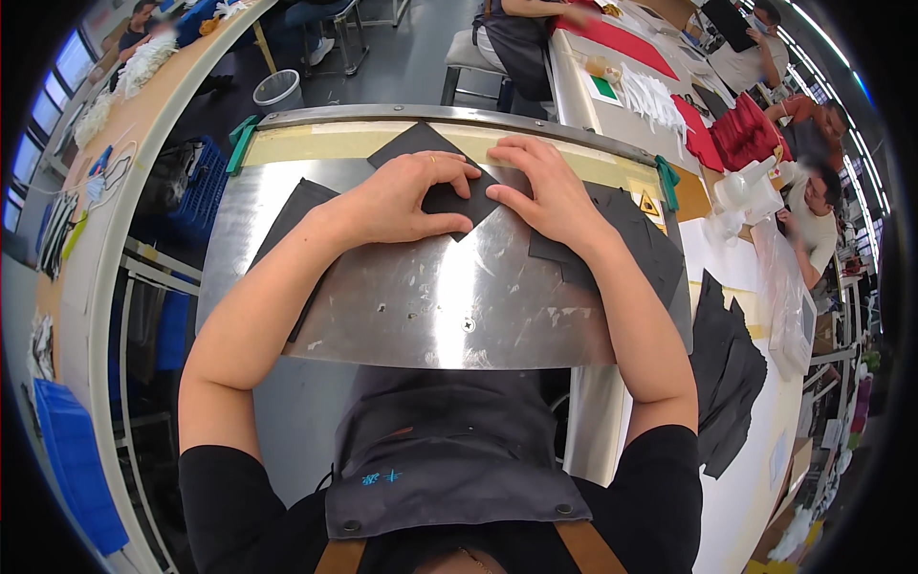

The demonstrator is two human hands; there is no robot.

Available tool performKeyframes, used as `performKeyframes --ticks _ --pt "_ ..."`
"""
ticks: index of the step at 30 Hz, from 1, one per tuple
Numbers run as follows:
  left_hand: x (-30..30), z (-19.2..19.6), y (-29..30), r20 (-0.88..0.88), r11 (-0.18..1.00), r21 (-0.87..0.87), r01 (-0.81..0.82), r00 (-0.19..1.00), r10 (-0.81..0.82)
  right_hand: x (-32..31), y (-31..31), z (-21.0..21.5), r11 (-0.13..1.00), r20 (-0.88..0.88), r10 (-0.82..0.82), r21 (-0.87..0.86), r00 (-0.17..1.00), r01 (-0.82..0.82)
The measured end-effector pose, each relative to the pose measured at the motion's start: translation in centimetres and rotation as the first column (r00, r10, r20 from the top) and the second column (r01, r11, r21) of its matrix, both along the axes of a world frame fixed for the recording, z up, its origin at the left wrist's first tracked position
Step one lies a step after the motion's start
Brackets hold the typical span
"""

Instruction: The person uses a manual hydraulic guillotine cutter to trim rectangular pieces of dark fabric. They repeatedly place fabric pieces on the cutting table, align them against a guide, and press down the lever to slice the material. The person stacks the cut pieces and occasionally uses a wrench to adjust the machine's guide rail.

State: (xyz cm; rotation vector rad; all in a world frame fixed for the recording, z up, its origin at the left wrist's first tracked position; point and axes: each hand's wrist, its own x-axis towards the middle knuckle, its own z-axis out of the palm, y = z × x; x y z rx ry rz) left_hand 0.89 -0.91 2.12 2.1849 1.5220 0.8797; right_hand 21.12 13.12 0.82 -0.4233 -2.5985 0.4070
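Note:
A thin black sheet (417, 141) lies cornerwise on the shiny metal plate (421, 306), between my two hands. My left hand (406, 198) rests over its left part; the fingers are bent, with the thumb apart from them near the sheet's lower corner. My right hand (550, 193) is open at the sheet's right edge, thumb tip touching or very near it and fingers spread toward the far side. More black pieces (292, 222) lie beneath my left forearm. Beside my right wrist is an overlapping pile of black pieces (612, 225). My palms hide part of the middle sheet.
A metal bar (382, 113) runs along the plate's far edge, with green clamps (241, 143) at both ends. Black scraps (727, 373) hang over the white table at right. A long bench (143, 143) stands left, a bin (278, 91) beyond. Other people work farther off.

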Motion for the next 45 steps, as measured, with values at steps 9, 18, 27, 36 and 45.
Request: performKeyframes --ticks 9,18,27,36,45 --pt "-0.2 -0.1 -0.2 0.007 0.999 -0.047 0.020 1.000 -0.019 0.2 1.0 -0.7 0.992 0.057 -0.097 0.082 0.994 0.092" --pt "-0.1 1.2 -1.4 -0.250 0.978 -0.022 -0.207 0.948 0.196 -0.1 -0.4 1.5 0.992 -0.127 0.105 -0.061 0.986 -0.113" --pt "-0.8 -1.2 0.1 -0.221 0.964 0.141 -0.226 0.942 0.253 0.0 -1.2 2.0 0.995 0.206 -0.040 0.098 0.978 0.020" --pt "-0.5 -1.7 0.6 -0.347 0.947 0.174 -0.269 0.883 0.315 0.4 -0.2 0.4 0.988 0.156 -0.080 0.145 0.984 0.057" --pt "-0.3 -1.8 0.6 -0.367 0.939 0.169 -0.299 0.865 0.341 0.2 0.3 -0.2 0.989 0.154 -0.099 0.127 0.983 0.080"
